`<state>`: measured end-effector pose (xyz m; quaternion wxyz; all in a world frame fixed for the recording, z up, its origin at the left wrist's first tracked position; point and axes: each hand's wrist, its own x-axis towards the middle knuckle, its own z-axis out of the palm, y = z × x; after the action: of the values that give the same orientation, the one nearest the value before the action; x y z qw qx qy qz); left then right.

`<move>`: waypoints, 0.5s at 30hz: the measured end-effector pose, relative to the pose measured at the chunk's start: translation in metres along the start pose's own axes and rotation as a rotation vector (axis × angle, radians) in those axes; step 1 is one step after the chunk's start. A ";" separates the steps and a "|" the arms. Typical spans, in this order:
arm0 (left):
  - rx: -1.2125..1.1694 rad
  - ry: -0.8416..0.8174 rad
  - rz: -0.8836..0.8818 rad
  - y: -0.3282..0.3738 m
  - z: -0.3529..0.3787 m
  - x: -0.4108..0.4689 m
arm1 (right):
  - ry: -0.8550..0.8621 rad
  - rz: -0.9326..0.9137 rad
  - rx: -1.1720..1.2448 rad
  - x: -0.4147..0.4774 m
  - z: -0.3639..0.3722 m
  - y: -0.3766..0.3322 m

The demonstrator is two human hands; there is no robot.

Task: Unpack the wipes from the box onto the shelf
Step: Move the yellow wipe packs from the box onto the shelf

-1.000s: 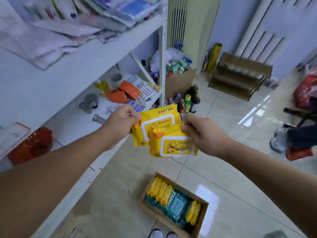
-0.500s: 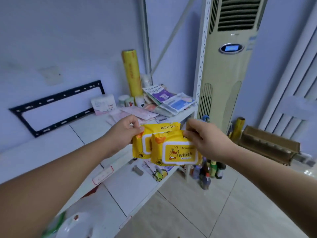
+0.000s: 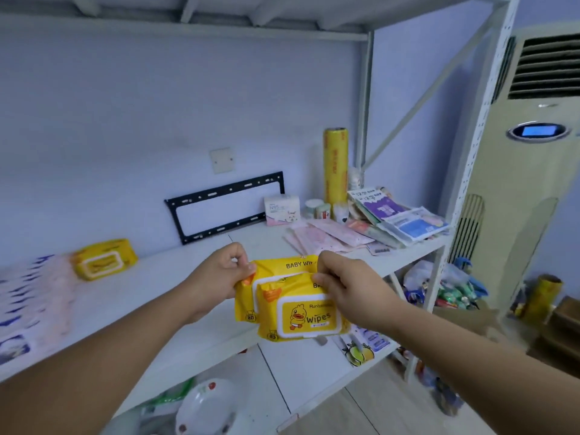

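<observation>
Raised to shelf [image 3: 175, 277] height since a second ago: two baby wipes packs [image 3: 295, 312], pinched by left hand [image 3: 219, 274] and right hand [image 3: 348, 290]. Best laid flat beside the shelved pack [image 3: 103, 259].

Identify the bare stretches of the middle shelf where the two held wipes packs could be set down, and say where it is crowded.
Bare board runs on the shelf between the yellow pack at left and the pink sheets at right, below the black bracket. The right end is crowded; the far left holds stacked packets.

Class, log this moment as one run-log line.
left hand: holds rear wipes pack | right hand: holds front wipes pack | shelf: one yellow pack placed
</observation>
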<state>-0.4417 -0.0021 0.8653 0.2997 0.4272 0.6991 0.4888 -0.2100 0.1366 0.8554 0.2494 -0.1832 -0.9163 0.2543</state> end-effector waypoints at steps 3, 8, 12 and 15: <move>-0.028 0.063 -0.045 -0.028 -0.045 -0.012 | -0.020 -0.017 0.059 0.025 0.045 -0.023; -0.028 0.141 -0.098 -0.067 -0.128 -0.024 | -0.072 -0.040 0.124 0.076 0.118 -0.061; -0.063 0.190 -0.131 -0.100 -0.189 -0.032 | -0.115 -0.036 0.174 0.115 0.177 -0.092; -0.095 0.217 -0.157 -0.127 -0.229 -0.035 | -0.136 -0.047 0.191 0.140 0.216 -0.113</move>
<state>-0.6560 -0.1508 0.8246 0.2795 0.3011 0.7349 0.5395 -0.4659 0.0302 0.8081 0.2089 -0.1192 -0.9068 0.3463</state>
